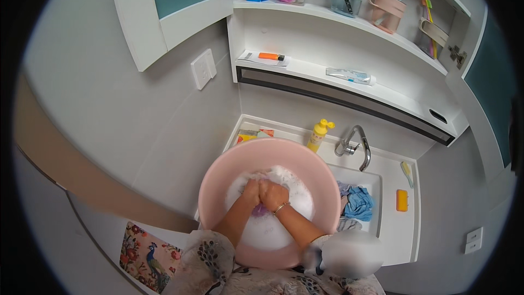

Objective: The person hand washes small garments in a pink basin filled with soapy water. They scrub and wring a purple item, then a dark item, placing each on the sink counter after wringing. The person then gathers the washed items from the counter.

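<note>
While sink (361, 177) holds clothes (358, 203), pink basin (325, 199) holds suds (273, 235), purple cloth (260, 211).

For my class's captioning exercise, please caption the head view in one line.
Left hand and right hand clutch wet purple cloth amid white suds in a round pink plastic basin.

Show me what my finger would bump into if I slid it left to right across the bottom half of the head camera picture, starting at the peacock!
Peacock picture → pink tub, where you meet the left hand, then the right hand → blue cloth → orange block → white wall plate.
</note>
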`<state>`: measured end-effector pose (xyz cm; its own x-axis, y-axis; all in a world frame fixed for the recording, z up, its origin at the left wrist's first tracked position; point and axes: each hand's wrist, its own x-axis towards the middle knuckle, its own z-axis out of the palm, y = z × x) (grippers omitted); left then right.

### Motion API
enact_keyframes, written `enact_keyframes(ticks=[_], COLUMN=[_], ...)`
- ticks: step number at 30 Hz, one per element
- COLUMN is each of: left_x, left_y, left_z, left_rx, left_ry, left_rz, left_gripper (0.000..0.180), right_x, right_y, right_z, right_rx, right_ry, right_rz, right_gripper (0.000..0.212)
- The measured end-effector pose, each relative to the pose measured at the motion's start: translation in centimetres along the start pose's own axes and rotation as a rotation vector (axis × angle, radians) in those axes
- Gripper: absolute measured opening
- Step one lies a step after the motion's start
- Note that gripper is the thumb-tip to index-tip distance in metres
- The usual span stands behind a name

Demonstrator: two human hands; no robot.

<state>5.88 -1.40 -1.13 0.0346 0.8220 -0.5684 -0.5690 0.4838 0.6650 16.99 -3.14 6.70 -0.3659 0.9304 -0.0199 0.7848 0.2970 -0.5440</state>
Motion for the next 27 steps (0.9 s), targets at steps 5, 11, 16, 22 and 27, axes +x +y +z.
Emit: enact_keyframes(ticks=[5,11,16,22,27], left_x=[-3.1,-7.7,-7.8,-6.9,-8.4], left_y=[0.5,8.3,8.5,4.4,5.2], left_z=[4.5,2.3,-0.2,-1.2,1.9], left_rx=[0.304,0.284,0.934,1.507,1.308], left_ry=[-0.082,-0.02,0.05,-0.272,-0.437], left_rz=[0.115,0.263,0.476,0.886,0.241], left_gripper=[0.028,0.022,0.028,0.035,0.028], right_x=[4.0,-0.4,0.5,0.0,0.4], right_y=[11.0,6.7,11.9,5.3,4.8], right_z=[4.2,-8.2,-5.1,-6.6,-7.4], right_rx=[0.564,0.282,0.25,0.7,0.61], right_ry=[0.121,-0.467,-0.503,-0.63,-0.661], right_rz=[0.222,0.139,-0.043,-0.142,-0.101], right_gripper=[0.035,0.044,0.028,0.02,0.025])
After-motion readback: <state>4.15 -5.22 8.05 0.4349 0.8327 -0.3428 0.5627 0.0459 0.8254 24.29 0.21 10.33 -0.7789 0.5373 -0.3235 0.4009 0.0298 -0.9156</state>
